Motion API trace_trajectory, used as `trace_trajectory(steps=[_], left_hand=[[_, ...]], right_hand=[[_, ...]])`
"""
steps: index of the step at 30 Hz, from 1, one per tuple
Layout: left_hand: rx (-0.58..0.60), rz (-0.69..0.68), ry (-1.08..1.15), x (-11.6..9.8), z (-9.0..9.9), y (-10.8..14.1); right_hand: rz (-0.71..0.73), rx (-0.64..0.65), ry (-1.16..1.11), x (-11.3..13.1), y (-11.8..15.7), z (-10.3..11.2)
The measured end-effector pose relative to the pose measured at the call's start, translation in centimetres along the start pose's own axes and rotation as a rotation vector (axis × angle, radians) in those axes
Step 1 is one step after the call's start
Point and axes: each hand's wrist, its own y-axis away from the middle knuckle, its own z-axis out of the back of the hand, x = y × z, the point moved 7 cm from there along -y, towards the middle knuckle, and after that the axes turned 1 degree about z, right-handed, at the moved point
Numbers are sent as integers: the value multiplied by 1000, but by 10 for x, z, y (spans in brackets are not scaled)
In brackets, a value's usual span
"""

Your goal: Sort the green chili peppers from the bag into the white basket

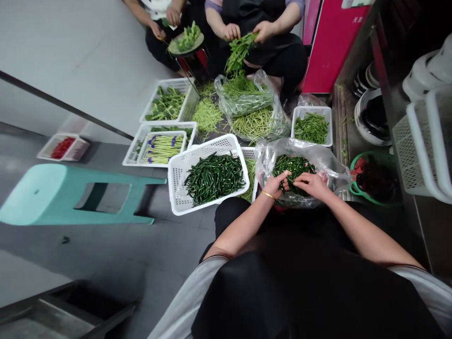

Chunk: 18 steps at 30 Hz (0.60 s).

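Observation:
Over an open clear plastic bag [332, 157] my two hands meet, close together. The bag holds a heap of thin dark green chili peppers [291, 165]. My left hand [277, 184], with a gold bangle at the wrist, is closed on green chilies, its thumb pointing to the right. My right hand [314, 185] pinches at a green chili just beside the left fingertips; the fingers partly hide it. Left of the bag, a white perforated basket [173, 188] carries a large pile of the same glossy chilies. It sits tilted on another basket of pale green stems [250, 172].
Two people sit opposite; one holds leafy greens [240, 52] above a bag of stems [252, 122]. White baskets with vegetables stand at left, plus a small basket [328, 136] of leaves. A teal stool [38, 193] lies on its side. A green basin [356, 188] is at right.

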Motion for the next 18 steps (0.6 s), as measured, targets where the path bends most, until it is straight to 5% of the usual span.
trace_trajectory(steps=[4,6,12,18], left_hand=[[-77,-319,-286,-26,1,14],[-89,-356,-311,-32,4,16],[53,8,-254,-3,6,5],[305,65,-336,18,-13,22]], right_hand=[[-244,-70,-115,-20,-5,6],[-359,-91,-212,-28,-4,8],[-496,-93,-628,-21,-2,0],[-390,-192,-546,-5,12,-5]])
